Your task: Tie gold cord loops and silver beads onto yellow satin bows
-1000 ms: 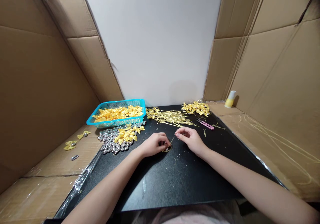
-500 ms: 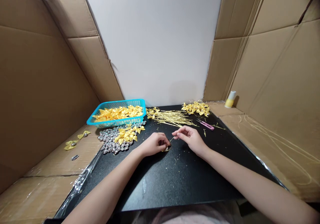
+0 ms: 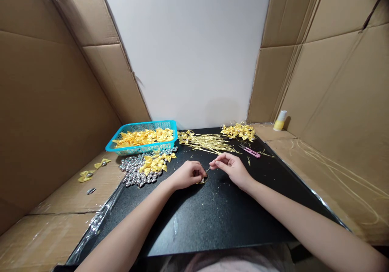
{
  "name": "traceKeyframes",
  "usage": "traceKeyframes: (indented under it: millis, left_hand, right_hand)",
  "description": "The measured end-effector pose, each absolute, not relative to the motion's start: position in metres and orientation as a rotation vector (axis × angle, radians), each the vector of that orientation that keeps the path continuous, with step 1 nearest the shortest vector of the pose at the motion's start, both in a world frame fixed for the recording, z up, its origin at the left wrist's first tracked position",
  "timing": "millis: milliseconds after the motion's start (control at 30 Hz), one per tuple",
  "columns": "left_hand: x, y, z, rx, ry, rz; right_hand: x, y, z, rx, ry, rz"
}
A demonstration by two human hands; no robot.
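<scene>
My left hand [image 3: 191, 175] is closed low over the black table, its fingertips pinched on a small silver bead [image 3: 203, 180] with a thin gold cord loop around it. Most of that piece is hidden under the fingers. A short stretch of gold cord [image 3: 208, 170] runs from there to my right hand [image 3: 230, 167], whose thumb and fingertips pinch its end. To the left of my hands lies a spread of silver beads [image 3: 133, 168] with several yellow ribbon bows [image 3: 154, 163] on top. Beyond the hands is a bundle of cut gold cords [image 3: 209, 142].
A turquoise basket [image 3: 110, 145] of yellow bows stands at the back left. Pink thread snips [image 3: 251, 152] lie right of the cords, near a pile of bows with beads [image 3: 240, 132]. A yellow thread spool [image 3: 279, 121] stands on cardboard at right. Cardboard walls flank the table.
Almost nothing differs. Both hands keep their places and their pinch, with only a very slight shift of the fingers and the cord.
</scene>
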State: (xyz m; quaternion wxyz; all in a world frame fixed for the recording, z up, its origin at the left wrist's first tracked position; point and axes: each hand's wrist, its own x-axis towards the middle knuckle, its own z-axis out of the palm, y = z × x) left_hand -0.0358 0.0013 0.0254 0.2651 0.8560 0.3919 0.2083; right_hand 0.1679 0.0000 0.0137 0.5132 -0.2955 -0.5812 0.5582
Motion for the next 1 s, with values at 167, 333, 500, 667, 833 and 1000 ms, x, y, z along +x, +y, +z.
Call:
traceKeyframes:
  millis: [167, 333, 500, 667, 833, 1000]
  left_hand:
    - [-0.0338, -0.0007, 0.0224, 2.19, 1.062, 0.582]
    - [-0.0331, -0.0017, 0.0243, 2.176, 1.133, 0.601]
    - [-0.0359, -0.0019, 0.0306, 2.305, 1.151, 0.66]
    - [-0.0366, -0.0018, 0.028, 2.384, 1.096, 0.629]
    - [-0.0356, -0.0003, 0.0243, 2.449, 1.072, 0.596]
    - [-0.035, 0.0006, 0.0233, 2.469, 1.083, 0.612]
  right_hand:
    - [0.1683, 0.0005, 0.0143, -0.715, -1.379, 1.338]
    - [0.1691, 0.0015, 0.0138, -0.723, -1.361, 1.332]
    - [0.1693, 0.0018, 0.012, -0.703, -1.349, 1.35]
    - [0.1692, 0.0018, 0.011, -0.699, -1.349, 1.353]
    - [0.1689, 0.0017, 0.0115, -0.7, -1.362, 1.345]
    - [0.1686, 0.0018, 0.0108, -0.693, -1.352, 1.351]
